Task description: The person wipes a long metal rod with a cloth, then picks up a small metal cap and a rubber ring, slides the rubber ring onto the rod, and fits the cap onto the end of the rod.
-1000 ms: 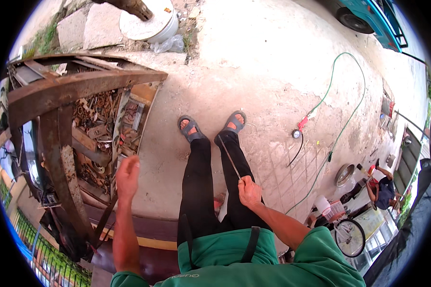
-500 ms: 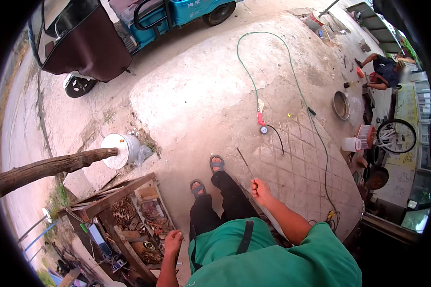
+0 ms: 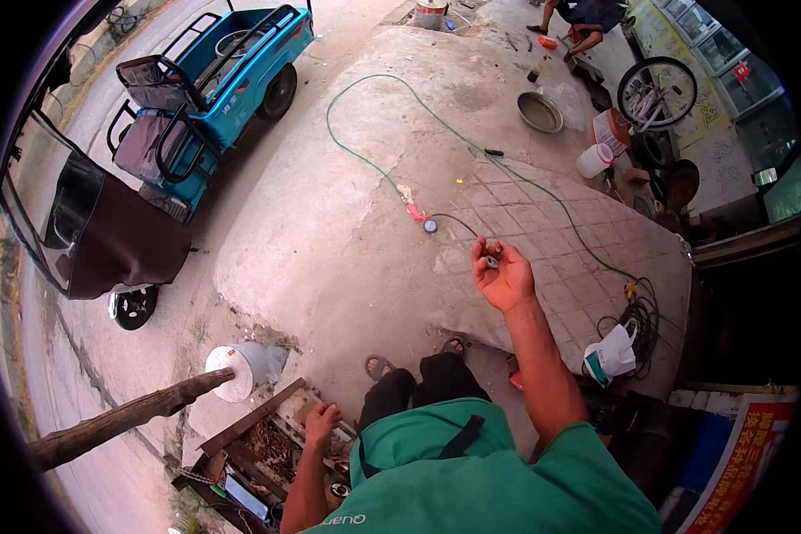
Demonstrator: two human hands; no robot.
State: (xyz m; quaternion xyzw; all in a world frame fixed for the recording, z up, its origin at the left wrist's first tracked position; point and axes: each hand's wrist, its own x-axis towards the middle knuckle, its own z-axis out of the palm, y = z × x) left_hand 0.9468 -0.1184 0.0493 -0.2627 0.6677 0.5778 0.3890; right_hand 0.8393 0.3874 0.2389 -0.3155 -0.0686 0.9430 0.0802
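My right hand (image 3: 505,278) is raised ahead of me, palm up, with its fingers curled round a thin rod. Only a small grey end of the rod (image 3: 491,262) shows, as it points nearly along my line of sight. Low at my left side, my left hand (image 3: 321,422) hangs loosely closed, and nothing shows in it. Beneath it stands a wooden box (image 3: 255,420) of rusty scraps and small parts. On the ground beyond my right hand lies an air-hose inflator with a round gauge (image 3: 431,226), joined to a green hose (image 3: 556,205).
A blue cargo tricycle (image 3: 206,142) stands far left. A white bucket (image 3: 240,369) with a wooden post (image 3: 142,416) is left of the box. At right are a white bag (image 3: 610,354), coiled hose, a metal basin (image 3: 540,111) and a bicycle wheel (image 3: 657,93). A person (image 3: 587,22) crouches at the far right.
My view has turned to the right. My right hand has risen and turned palm up, so the rod that stuck out ahead now shows only its end. My left hand stays low over the box.
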